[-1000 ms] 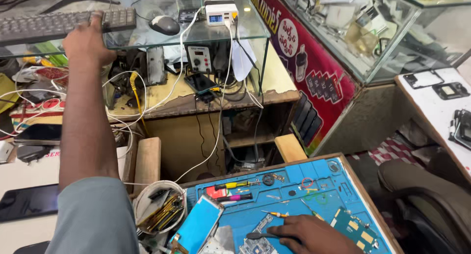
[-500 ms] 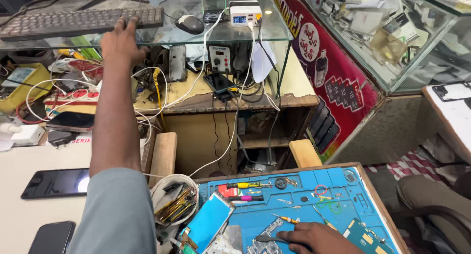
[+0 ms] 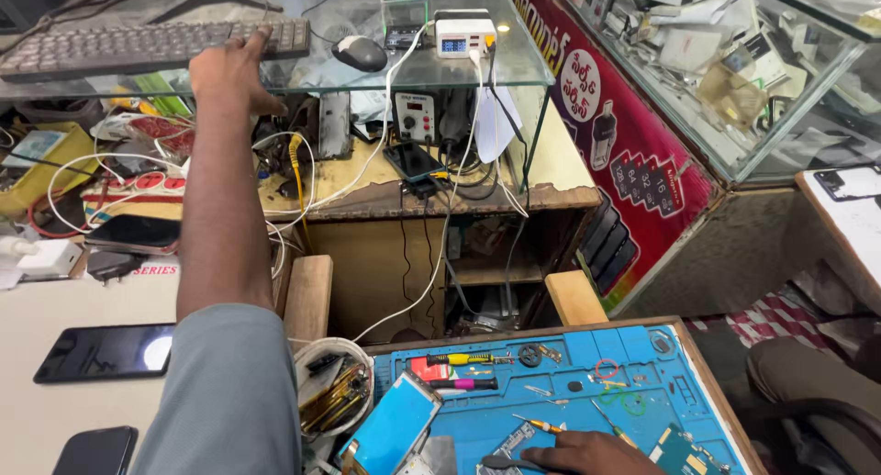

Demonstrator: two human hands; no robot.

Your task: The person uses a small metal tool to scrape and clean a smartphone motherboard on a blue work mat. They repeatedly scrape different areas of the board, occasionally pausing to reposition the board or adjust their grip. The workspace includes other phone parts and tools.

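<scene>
Stretching far forward, the left hand point(image 3: 229, 71) lies with its fingers spread loosely flat at the near edge of the glass shelf point(image 3: 500, 67), fingertips touching the dark keyboard point(image 3: 138, 45) and gripping nothing, while a computer mouse point(image 3: 360, 53) sits well to the right of those fingers and a dark phone point(image 3: 105, 351) lies on the pale counter far below them. Down at the bottom edge, the right hand point(image 3: 592, 455) rests palm-down on the blue work mat point(image 3: 633, 346), its fingers curled over a small dark part I cannot make out, so whether they grip it is unclear; screwdrivers point(image 3: 459, 369) lie just beyond the fingertips, and a small orange-handled tool point(image 3: 541, 426) is right beside them.
</scene>
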